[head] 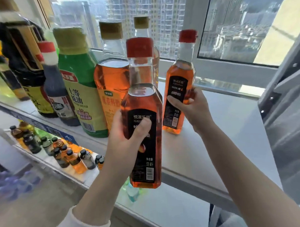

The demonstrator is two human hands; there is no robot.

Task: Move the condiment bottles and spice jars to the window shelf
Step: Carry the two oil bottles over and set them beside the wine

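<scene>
My left hand (pixel 128 137) grips a red-capped bottle of orange oil with a black label (pixel 141 100), held upright in the air in front of the window shelf (pixel 216 130). My right hand (pixel 190 106) holds a second, matching red-capped oil bottle (pixel 180 80) whose base stands on the shelf. To the left, a row of bottles stands on the shelf: a green oyster sauce bottle (pixel 77 77), a small dark vinegar bottle (pixel 57 87), a dark soy sauce bottle (pixel 25 64) and a large amber bottle (pixel 110 77) with another behind it.
Below the shelf at the left, several small bottles (pixel 69 155) stand on a lower surface. The window frame (pixel 230 69) runs behind the shelf, and a grey open window sash (pixel 288 106) juts in at the right. The shelf's right part is bare.
</scene>
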